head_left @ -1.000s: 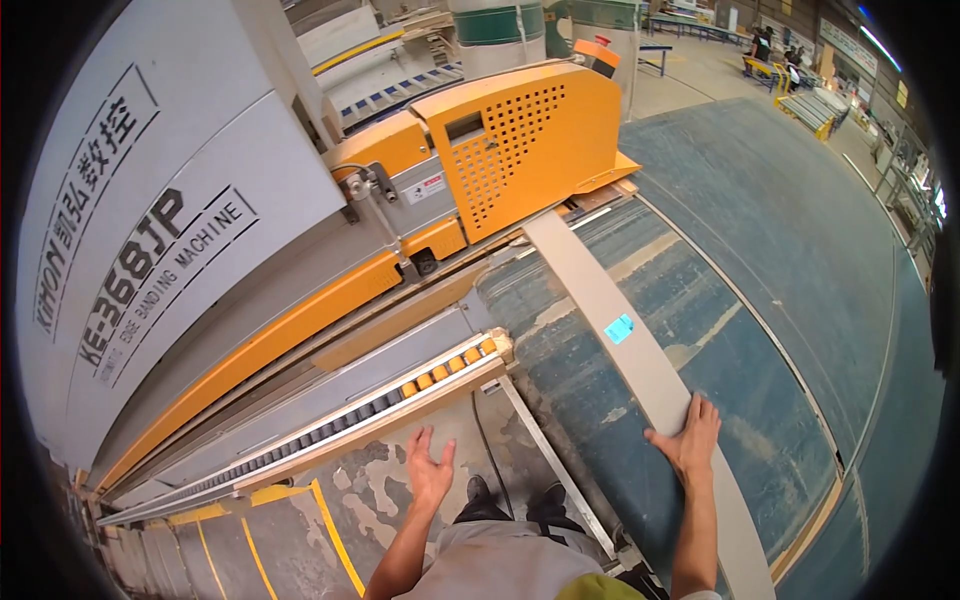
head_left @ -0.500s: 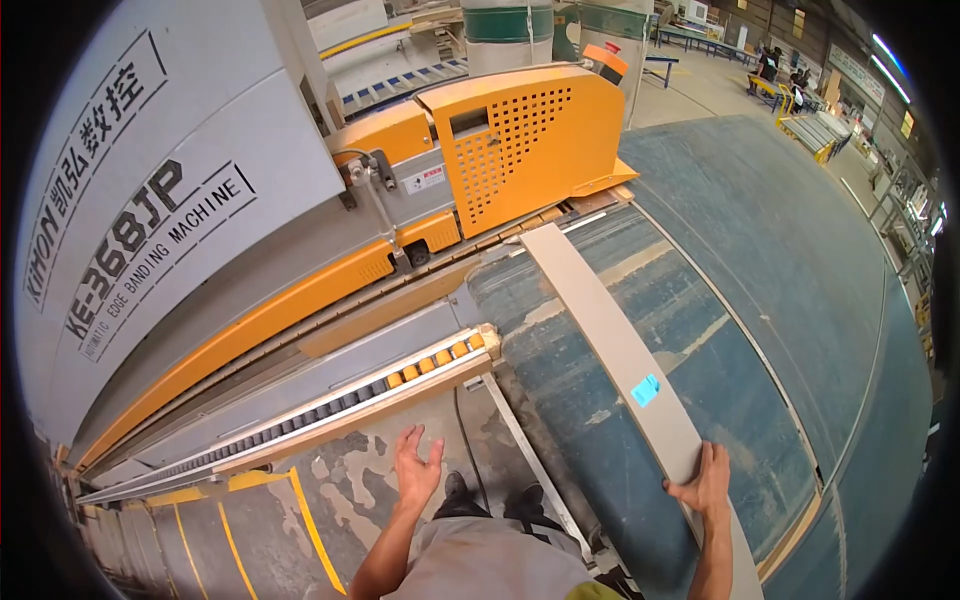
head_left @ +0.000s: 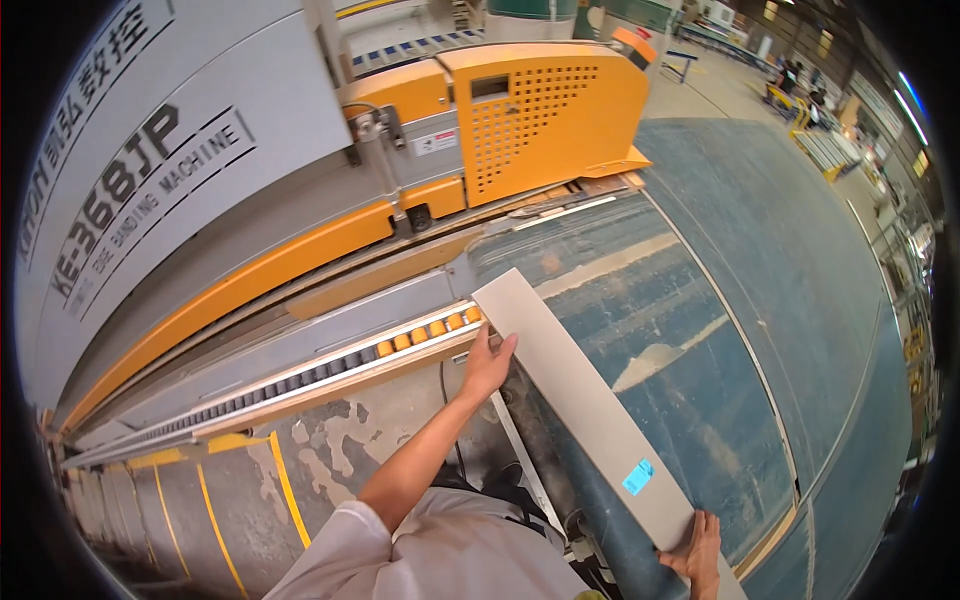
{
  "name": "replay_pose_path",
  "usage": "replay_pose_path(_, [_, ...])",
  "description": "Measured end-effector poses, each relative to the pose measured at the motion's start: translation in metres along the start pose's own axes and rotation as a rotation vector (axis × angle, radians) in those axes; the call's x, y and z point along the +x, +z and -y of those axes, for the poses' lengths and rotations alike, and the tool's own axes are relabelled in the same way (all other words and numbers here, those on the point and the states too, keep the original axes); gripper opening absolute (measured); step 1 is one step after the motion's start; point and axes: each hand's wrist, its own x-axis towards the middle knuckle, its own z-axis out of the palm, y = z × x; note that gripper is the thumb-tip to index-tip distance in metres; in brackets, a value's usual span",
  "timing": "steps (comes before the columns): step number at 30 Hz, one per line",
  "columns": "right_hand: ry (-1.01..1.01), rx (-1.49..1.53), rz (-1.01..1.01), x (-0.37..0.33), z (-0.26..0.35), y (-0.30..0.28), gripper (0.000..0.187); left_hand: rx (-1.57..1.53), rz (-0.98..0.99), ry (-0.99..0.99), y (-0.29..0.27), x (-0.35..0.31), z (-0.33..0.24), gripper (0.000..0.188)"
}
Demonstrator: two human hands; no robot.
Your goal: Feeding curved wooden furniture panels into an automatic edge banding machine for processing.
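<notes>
A long, narrow, light grey-beige board lies slantwise over the green, worn belt, with a small blue label stuck on its top. Close to its far end, my left hand is at the left edge, thumb beside the board and fingertips partly hidden. My right hand grips the near part, fingers over the right edge and thumb toward the left. The board's far left corner reaches the end of a roller rail with black and orange rollers.
Along the left stands a large grey-white machine with an orange perforated guard. Yellow lines mark the stained floor below the rail. People and roller racks are in the far right background.
My left hand has moved from free air up to the board's far left edge. The board has come back toward me and left, my right hand moving nearer with it.
</notes>
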Motion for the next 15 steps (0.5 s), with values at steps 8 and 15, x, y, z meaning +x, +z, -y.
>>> replay_pose_path(8, [0.112, -0.024, 0.301, -0.002, 0.062, -0.055, 0.105, -0.353, -0.396, 0.288, -0.018, -0.009, -0.019, 0.07])
replay_pose_path(15, [0.381, 0.787, 0.582, 0.017, 0.06, -0.011, 0.056, -0.378, -0.46, 0.141, -0.083, -0.045, -0.002, 0.086])
